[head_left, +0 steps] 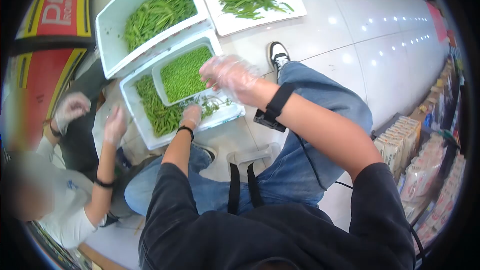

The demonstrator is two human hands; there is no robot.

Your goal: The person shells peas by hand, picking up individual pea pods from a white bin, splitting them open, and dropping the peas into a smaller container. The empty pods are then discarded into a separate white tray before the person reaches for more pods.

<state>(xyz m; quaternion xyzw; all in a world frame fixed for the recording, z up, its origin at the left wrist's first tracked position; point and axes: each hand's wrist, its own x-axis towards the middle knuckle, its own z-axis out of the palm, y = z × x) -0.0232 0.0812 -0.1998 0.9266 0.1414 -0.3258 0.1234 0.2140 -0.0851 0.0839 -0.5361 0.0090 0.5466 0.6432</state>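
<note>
My left hand (pixel 191 115), in a clear plastic glove, is low over the near side of a white foam box (pixel 200 129). Its fingers are closed beside leafy green stems (pixel 212 104); whatever they grip is too small to name. Above the right edge of a white tub (pixel 157 84), my right hand (pixel 231 76) is also gloved, its fingers curled together with their contents hidden. Shelled green peas (pixel 184 74) fill that tub, which sits inside the foam box. Green pods (pixel 155 107) lie in the box along the tub's left and near sides.
A deeper foam box (pixel 112 30) of pods stands behind, and a white foam lid (pixel 295 7) bears more pods. At left, a co-worker's gloved hands (pixel 116 125) are raised near the box. Shelves of packaged goods (pixel 400 142) line the right side.
</note>
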